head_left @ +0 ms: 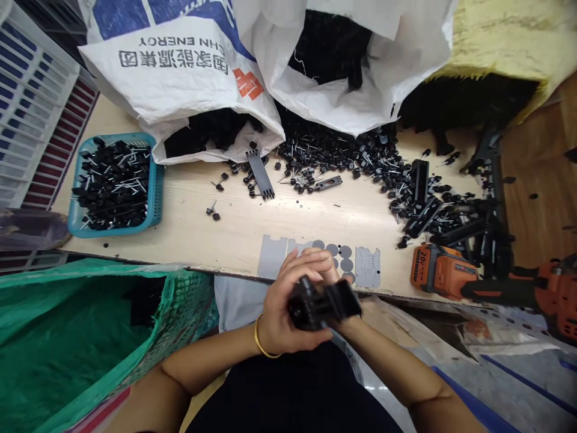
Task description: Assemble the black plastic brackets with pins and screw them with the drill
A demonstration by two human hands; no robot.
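My left hand (274,304) is closed around a black plastic part (311,307), with its thumb along the lower side and its fingers over the top. The part is blurred, so its exact kind does not show; a block-like end sticks out to the right. My right hand (332,273) is behind the part and against it, mostly hidden by it and by my left hand. Both hands are just over the table's front edge. Grey flat sheets (272,255) and grey round discs (346,264) lie on the table beyond them.
A blue basket (157,195) full of black-headed screws stands left. White sacks (180,78) and a yellow sack (487,42) hold black parts at the back. Loose screws (315,150) spread before them. An orange power tool (446,273) lies right; a green sack (112,273) gapes lower left.
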